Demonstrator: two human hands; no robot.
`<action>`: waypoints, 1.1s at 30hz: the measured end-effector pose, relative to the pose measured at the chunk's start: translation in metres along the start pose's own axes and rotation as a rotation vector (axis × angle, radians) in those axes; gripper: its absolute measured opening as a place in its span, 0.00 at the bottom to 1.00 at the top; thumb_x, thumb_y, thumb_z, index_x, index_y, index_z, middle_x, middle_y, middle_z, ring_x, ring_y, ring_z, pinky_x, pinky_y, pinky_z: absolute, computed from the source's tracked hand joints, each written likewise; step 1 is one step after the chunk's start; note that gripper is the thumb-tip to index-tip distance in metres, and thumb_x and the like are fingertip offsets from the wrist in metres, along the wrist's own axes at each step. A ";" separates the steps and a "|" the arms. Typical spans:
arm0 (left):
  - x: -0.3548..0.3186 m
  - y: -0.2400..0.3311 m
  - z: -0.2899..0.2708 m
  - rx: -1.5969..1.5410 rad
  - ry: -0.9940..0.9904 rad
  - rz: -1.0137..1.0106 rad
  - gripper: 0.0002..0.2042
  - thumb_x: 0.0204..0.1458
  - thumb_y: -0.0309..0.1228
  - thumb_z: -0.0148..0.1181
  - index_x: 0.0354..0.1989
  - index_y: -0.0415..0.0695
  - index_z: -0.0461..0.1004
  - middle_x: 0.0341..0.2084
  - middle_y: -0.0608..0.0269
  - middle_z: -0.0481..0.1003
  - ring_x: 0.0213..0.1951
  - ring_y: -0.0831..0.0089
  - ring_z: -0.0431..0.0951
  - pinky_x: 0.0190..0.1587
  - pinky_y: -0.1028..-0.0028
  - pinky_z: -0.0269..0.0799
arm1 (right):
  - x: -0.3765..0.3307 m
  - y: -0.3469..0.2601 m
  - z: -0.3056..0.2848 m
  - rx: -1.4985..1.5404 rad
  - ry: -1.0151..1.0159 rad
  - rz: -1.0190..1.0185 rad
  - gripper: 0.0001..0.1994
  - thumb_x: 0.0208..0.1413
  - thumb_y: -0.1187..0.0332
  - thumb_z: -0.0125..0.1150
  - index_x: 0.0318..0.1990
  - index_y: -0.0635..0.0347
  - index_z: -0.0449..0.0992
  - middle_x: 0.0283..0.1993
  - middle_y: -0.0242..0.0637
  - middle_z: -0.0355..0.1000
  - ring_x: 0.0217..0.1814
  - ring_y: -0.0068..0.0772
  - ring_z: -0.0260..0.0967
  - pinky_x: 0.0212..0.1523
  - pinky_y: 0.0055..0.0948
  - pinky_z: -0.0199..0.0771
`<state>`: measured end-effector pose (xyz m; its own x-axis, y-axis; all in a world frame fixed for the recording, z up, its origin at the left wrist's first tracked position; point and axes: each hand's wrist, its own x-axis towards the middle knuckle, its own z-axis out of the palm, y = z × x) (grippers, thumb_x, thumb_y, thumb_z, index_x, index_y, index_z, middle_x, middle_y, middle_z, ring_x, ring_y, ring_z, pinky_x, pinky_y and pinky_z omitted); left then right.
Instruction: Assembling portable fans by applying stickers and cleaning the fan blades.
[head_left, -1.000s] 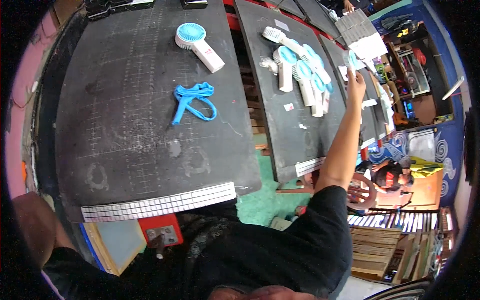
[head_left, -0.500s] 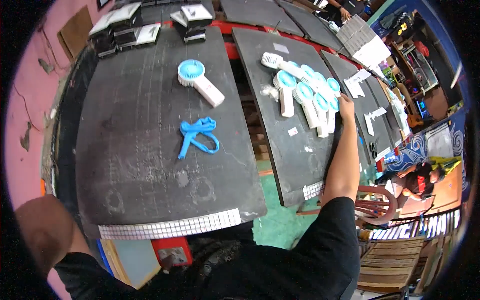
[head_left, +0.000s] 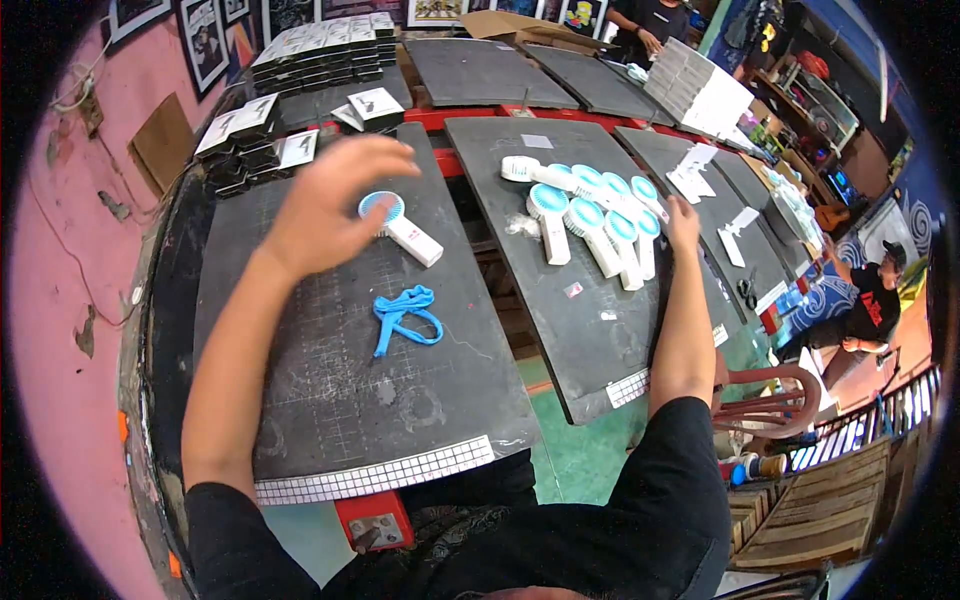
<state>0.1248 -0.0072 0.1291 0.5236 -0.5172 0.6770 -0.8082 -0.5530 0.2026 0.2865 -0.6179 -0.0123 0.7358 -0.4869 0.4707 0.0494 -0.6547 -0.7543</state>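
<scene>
Right hand (head_left: 684, 221) has its fingers clamped on the handle end of a fan (head_left: 644, 189) at the right edge of the pile (head_left: 600, 248) on the right counter (head_left: 545, 335); left hand (head_left: 325, 213) hangs blurred over the lone fan (head_left: 414, 241) on the left counter (head_left: 300, 385), fingers apart. I'd keep the right pinch light so the pile doesn't shift, and favour handle over grille on the left. Both long axes run diagonally, heads far-left, handles near-right

Left table (head_left: 310, 385): room on near side of blue strap (head_left: 404, 301); lone fan (head_left: 415, 242), boxes (head_left: 240, 128) block farther up. Right table (head_left: 590, 350): fan pile (head_left: 584, 214) blocks mid-table, near end passable left of forearm (head_left: 683, 345).
</scene>
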 end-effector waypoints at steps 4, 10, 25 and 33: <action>-0.026 -0.035 0.050 0.265 -0.165 -0.003 0.22 0.49 0.27 0.61 0.56 0.49 0.74 0.64 0.51 0.65 0.63 0.50 0.68 0.65 0.56 0.65 | -0.028 -0.125 -0.015 0.069 0.320 -0.401 0.14 0.61 0.60 0.62 0.45 0.61 0.82 0.38 0.45 0.78 0.39 0.35 0.75 0.44 0.34 0.73; -0.035 -0.062 0.053 0.215 -0.419 -0.166 0.22 0.53 0.35 0.67 0.57 0.52 0.73 0.61 0.53 0.65 0.63 0.51 0.68 0.64 0.59 0.66 | -0.179 -0.310 0.049 0.455 -0.424 -0.736 0.08 0.54 0.70 0.67 0.40 0.60 0.80 0.32 0.39 0.77 0.32 0.32 0.75 0.35 0.29 0.74; -0.091 0.012 0.022 0.302 0.042 -0.083 0.32 0.38 0.27 0.77 0.57 0.50 0.74 0.58 0.52 0.70 0.60 0.51 0.72 0.59 0.59 0.72 | -0.299 -0.309 0.086 0.548 -0.833 -0.769 0.18 0.56 0.74 0.65 0.55 0.62 0.74 0.50 0.46 0.73 0.45 0.53 0.75 0.45 0.40 0.76; -0.102 0.022 0.054 -0.845 0.525 -0.376 0.45 0.43 0.22 0.76 0.70 0.38 0.55 0.64 0.47 0.64 0.63 0.62 0.69 0.62 0.64 0.70 | -0.319 -0.296 0.102 0.847 -0.818 -0.686 0.26 0.52 0.74 0.73 0.57 0.65 0.68 0.55 0.48 0.76 0.55 0.44 0.79 0.52 0.34 0.79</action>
<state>0.0682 -0.0019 0.0259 0.7600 0.0509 0.6479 -0.6488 0.1192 0.7516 0.1062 -0.2100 0.0147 0.5676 0.4628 0.6809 0.7415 0.0722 -0.6671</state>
